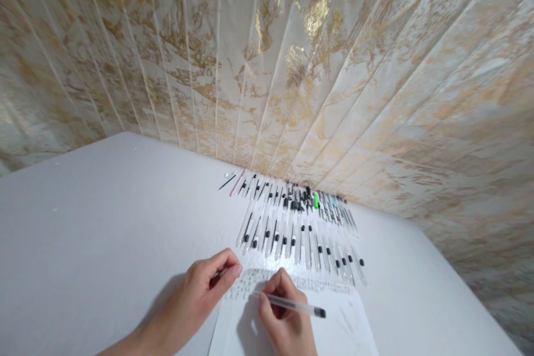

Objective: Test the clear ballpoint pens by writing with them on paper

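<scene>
My right hand (pixel 286 311) is closed around a clear-barrelled pen (pixel 294 305) with a black end. The pen's tip points left, at the upper part of a white sheet of paper (pixel 342 339). Rows of small dark handwriting (pixel 240 287) run across the top of that sheet; my right hand covers part of them. At the sheet's upper left edge rests my left hand (pixel 211 278), its fingers curled and the thumb close to the index finger. The inside of that hand is hidden, so anything within it cannot be made out.
Beyond the paper, a row of clear pens with black caps (pixel 285 240) lies on the white table (pixel 104 222). Behind it is a denser row of pens, with a green marker (pixel 316 201) and a pink stick (pixel 237 182). A gold-patterned curtain (pixel 250 67) borders the table's far edge.
</scene>
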`<state>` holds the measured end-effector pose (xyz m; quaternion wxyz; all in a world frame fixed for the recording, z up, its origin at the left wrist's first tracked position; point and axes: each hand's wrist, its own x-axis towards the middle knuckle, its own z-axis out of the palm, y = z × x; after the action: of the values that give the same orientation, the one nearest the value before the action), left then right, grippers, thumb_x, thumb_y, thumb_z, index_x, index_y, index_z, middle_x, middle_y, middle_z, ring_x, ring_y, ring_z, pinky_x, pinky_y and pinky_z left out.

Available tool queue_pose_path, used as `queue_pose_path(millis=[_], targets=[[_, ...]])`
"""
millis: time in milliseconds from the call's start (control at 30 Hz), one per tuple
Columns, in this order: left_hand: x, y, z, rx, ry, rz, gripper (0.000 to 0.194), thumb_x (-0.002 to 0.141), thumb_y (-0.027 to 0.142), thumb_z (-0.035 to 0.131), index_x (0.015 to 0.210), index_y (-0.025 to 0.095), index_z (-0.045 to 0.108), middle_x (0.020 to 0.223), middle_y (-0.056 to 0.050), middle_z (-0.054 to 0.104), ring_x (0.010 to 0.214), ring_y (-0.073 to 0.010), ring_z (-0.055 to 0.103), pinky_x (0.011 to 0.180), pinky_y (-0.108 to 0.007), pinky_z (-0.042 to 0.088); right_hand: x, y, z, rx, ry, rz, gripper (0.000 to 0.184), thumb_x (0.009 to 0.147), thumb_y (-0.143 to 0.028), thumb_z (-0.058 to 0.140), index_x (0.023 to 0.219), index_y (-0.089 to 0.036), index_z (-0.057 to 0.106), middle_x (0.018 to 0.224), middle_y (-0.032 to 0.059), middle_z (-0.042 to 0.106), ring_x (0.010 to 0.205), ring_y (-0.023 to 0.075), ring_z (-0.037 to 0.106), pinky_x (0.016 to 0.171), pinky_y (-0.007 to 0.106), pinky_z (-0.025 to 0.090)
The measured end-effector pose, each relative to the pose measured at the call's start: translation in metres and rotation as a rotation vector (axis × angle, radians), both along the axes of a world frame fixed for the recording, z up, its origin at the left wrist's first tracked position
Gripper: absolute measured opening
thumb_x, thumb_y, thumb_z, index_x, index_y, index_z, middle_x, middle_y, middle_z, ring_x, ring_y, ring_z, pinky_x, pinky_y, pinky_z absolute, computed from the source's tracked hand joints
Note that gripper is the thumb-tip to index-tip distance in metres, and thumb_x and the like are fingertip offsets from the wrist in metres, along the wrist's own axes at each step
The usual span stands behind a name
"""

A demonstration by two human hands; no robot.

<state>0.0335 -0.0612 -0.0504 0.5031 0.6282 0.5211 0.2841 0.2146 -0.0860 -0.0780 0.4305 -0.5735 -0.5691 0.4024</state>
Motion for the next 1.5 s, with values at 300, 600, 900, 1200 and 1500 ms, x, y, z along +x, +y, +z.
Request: queue_pose_path(millis=[300, 600, 900, 1200, 1500], targets=[[0.000, 0.001, 0.000, -0.024, 0.024, -0.006, 0.033, 0.095, 0.051, 0.040, 0.078, 0.024, 0.048, 0.064, 0.009, 0.039, 0.057, -0.0117, 0.036, 0.052, -0.021, 0.029, -0.001, -0.002, 0.002, -0.017, -0.015, 0.058, 0.021, 0.076, -0.026, 0.057, 0.065, -0.024, 0.040, 0.051, -0.0087, 0.037, 0.047, 0.0093, 0.031, 0.047, 0.024, 0.021], [0.001, 0.001, -0.002, 0.007, 0.022, -0.003, 0.033, 0.094, 0.052, 0.039, 0.078, 0.024, 0.048, 0.064, 0.008, 0.037, 0.059, -0.0128, 0.038, 0.054, -0.020, 0.030, -0.003, -0.004, 0.005, 0.007, -0.045, 0.068, 0.015, 0.080, -0.031, 0.056, 0.070, -0.020, 0.053, 0.053, -0.0062, 0.043, 0.048, 0.0102, 0.034, 0.047, 0.025, 0.024], [-0.001, 0.000, -0.011, 0.047, 0.093, 0.051, 0.028, 0.096, 0.052, 0.039, 0.095, 0.027, 0.050, 0.068, 0.007, 0.047, 0.062, -0.0145, 0.047, 0.058, -0.022, 0.034, 0.001, -0.004, 0.002, -0.007, -0.034, 0.042, 0.015, 0.075, -0.025, 0.055, 0.065, -0.022, 0.046, 0.053, -0.0068, 0.040, 0.048, 0.0104, 0.035, 0.047, 0.025, 0.024], [-0.002, 0.000, -0.016, 0.055, 0.135, 0.041, 0.021, 0.093, 0.047, 0.047, 0.100, 0.027, 0.051, 0.068, 0.008, 0.045, 0.062, -0.0143, 0.048, 0.059, -0.022, 0.035, 0.000, -0.004, 0.003, 0.003, -0.035, 0.017, 0.016, 0.077, -0.026, 0.055, 0.065, -0.022, 0.047, 0.054, -0.0061, 0.040, 0.049, 0.0106, 0.033, 0.048, 0.025, 0.023], [-0.001, 0.001, -0.019, 0.084, 0.134, 0.032, 0.019, 0.093, 0.045, 0.049, 0.095, 0.027, 0.054, 0.069, 0.008, 0.045, 0.063, -0.0139, 0.047, 0.059, -0.022, 0.036, 0.003, -0.003, -0.008, 0.032, -0.114, 0.130, 0.015, 0.079, -0.025, 0.053, 0.067, -0.021, 0.046, 0.053, -0.0066, 0.041, 0.047, 0.0101, 0.036, 0.046, 0.024, 0.025]])
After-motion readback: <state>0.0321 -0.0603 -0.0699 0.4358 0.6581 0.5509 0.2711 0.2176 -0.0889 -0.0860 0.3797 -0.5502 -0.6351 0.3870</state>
